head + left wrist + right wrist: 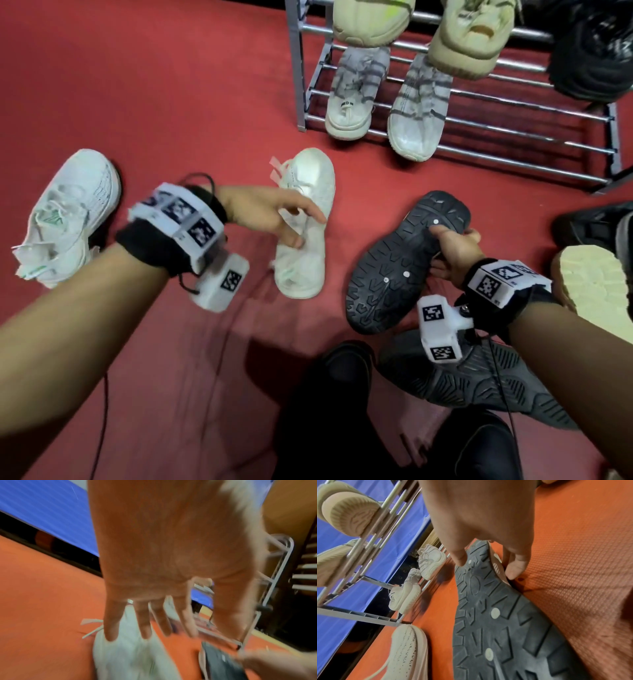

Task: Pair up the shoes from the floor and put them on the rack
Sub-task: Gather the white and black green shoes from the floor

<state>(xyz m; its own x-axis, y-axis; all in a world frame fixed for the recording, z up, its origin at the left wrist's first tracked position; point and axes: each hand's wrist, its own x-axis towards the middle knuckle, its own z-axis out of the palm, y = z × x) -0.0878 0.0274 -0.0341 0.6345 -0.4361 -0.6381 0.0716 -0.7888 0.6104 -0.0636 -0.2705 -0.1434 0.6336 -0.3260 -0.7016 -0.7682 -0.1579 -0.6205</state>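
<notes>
Nearest the person, a second black shoe [479, 380] lies on the red floor [171, 85] under the right wrist, seemingly the mate of the one in hand. Just beyond it, the right hand [452, 250] grips a black shoe [404, 260] turned sole-up, thumb on the tread and fingers curled round its edge. Level with it, the left hand [270, 216] hovers over a white shoe [305, 222] with fingers spread wide, holding nothing; whether it touches the shoe is unclear. Another white shoe [68, 219] with green marks sits to the far left. Farthest off, the rack [513, 137] already carries a grey-striped pair [387, 99] and a tan pair [424, 31] above.

The step in hand looks like gathering: black shoe secured, white one being reached for. Next, the left hand probably needs to close on the white shoe, or the black mate must be collected so a true pair goes to the free bars on the rack's right.
</notes>
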